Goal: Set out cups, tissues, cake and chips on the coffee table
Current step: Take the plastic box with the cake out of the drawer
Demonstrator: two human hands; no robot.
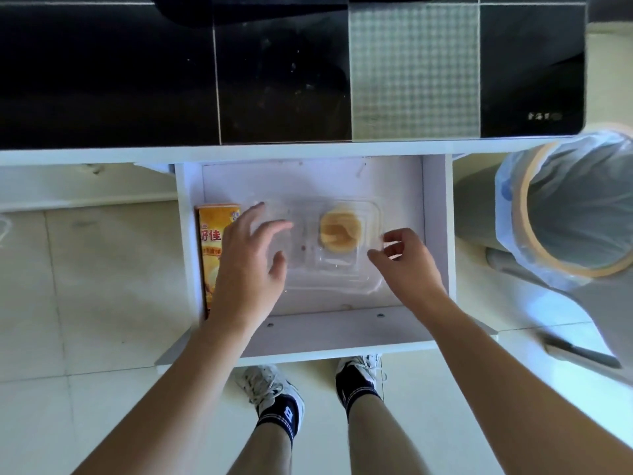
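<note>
The clear cake box (334, 245) looks light and thin; take both side edges. Left hand (251, 258) spread wide, right hand (406, 265) half-curled, both empty.

Both hands are down inside the open drawer (435, 234), whose white walls close in on the outer side of each. Between the left hand (248, 265) and right hand (407, 265) lies the clear cake box (342, 269) — it fills the middle. Just outside the left hand the chips box (210, 255) lies along the wall. Bare drawer floor lies beyond the fingertips. Well right of the right hand stands a lined bin (575, 207) — outside the drawer.
</note>
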